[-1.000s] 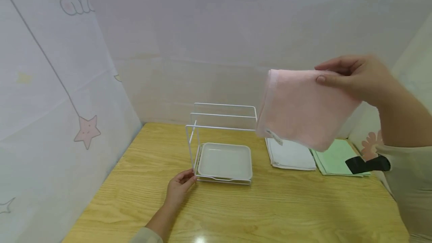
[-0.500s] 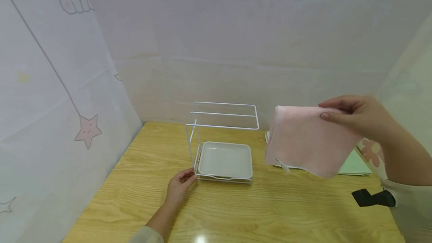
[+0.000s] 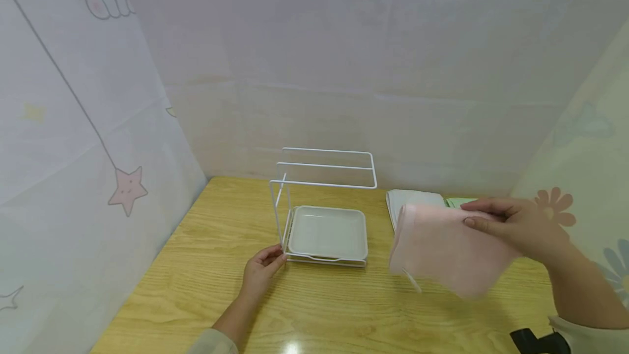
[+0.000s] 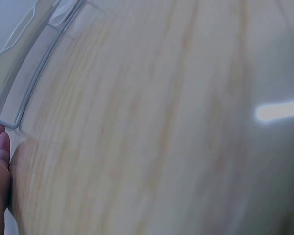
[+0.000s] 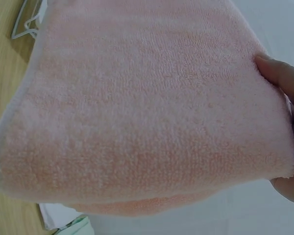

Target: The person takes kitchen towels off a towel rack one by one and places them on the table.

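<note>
In the head view my right hand (image 3: 516,228) pinches a folded pink towel (image 3: 447,247) by its upper edge, thumb on the near side. The towel hangs over the right part of the table, a small white tag at its lower left. Up close in the right wrist view, the terry towel (image 5: 147,112) fills most of the picture. My left hand (image 3: 262,268) holds the front left corner of a white wire rack (image 3: 324,184) between thumb and fingers. Inside the rack's base lies a shallow off-white tray (image 3: 326,232).
Behind the pink towel lie a folded white towel (image 3: 415,199) and a folded green towel (image 3: 457,201), both partly covered by it. The wooden table (image 3: 206,266) meets fabric-covered walls (image 3: 304,92) at the back and sides.
My right hand has come down with the pink towel, from above the back of the table to lower and nearer. The left hand and the rack have stayed put.
</note>
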{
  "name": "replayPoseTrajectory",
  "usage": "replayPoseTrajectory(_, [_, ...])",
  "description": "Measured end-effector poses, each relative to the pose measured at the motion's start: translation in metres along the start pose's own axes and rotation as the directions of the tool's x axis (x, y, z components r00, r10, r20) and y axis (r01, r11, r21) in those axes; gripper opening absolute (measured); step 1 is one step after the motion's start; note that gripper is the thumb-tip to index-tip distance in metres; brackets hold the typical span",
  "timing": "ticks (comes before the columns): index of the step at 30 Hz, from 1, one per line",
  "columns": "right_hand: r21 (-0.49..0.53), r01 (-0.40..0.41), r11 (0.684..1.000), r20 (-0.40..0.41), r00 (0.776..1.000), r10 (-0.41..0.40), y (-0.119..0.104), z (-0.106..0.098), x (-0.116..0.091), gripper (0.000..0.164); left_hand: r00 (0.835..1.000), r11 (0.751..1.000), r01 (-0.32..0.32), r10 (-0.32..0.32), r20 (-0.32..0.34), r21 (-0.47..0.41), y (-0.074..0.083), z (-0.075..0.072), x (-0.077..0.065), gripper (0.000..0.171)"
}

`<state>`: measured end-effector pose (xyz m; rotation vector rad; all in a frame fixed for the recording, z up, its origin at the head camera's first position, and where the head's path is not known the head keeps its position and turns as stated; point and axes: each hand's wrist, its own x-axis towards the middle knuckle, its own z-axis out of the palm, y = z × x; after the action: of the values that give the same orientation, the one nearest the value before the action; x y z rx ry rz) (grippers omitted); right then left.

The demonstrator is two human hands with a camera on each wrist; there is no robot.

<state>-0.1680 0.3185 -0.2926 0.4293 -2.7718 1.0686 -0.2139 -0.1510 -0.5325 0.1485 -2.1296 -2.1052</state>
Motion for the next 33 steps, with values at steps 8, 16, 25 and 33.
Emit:
replayPoseTrajectory(8, [-0.013, -0.046, 0.999, 0.024, 0.999, 0.046, 0.016, 0.024, -0.026, 0.022, 1.0, 1.0, 0.024, -0.024, 0.005, 0.001, 0.003, 0.001, 0.001, 0.036])
replayPoseTrajectory(16, [0.054, -0.055, 0.997, 0.086, 0.995, 0.05, 0.029, 0.044, -0.052, 0.021, 1.0, 1.0, 0.014, -0.014, -0.003, -0.001, 0.003, 0.002, 0.001, 0.035])
replayPoseTrajectory(25, [0.13, -0.005, 0.992, 0.142, 0.99, -0.013, 0.04, 0.056, -0.072, 0.019, 1.0, 1.0, 0.01, -0.011, -0.014, -0.015, 0.002, 0.001, 0.001, 0.035])
replayPoseTrajectory(33, [0.062, -0.08, 0.995, 0.21, 0.975, 0.065, 0.049, 0.064, -0.059, 0.022, 1.0, 1.0, -0.009, 0.009, -0.012, -0.008, 0.0, 0.002, 0.001, 0.036])
